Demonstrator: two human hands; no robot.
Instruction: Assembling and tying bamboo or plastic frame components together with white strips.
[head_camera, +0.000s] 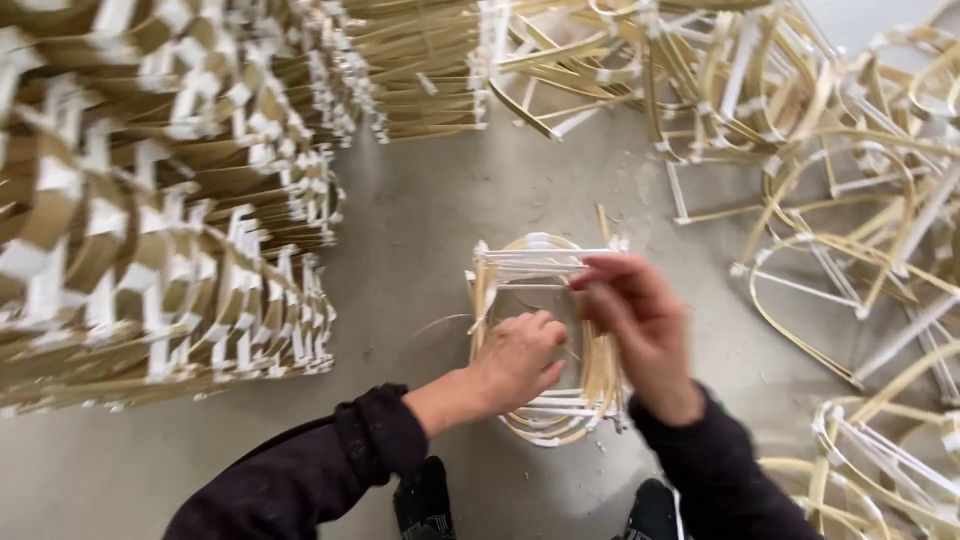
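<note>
A small stack of oval bamboo-strip frames with white cross pieces (545, 255) lies on the grey floor in front of me. My left hand (520, 355) rests on the stack's lower left part, fingers curled over the strips. My right hand (635, 315) is over the stack's right side, fingertips pinched near the white cross pieces at the top. Whether the fingers clasp a strip is hard to tell. Both arms wear dark sleeves.
A tall heap of stacked bamboo frames (150, 200) fills the left side. More stacks (420, 70) stand at the back. Loose, tangled frames (850, 200) spread over the right side and the bottom right corner (880, 470). Dark shoes (425, 500) show at the bottom edge.
</note>
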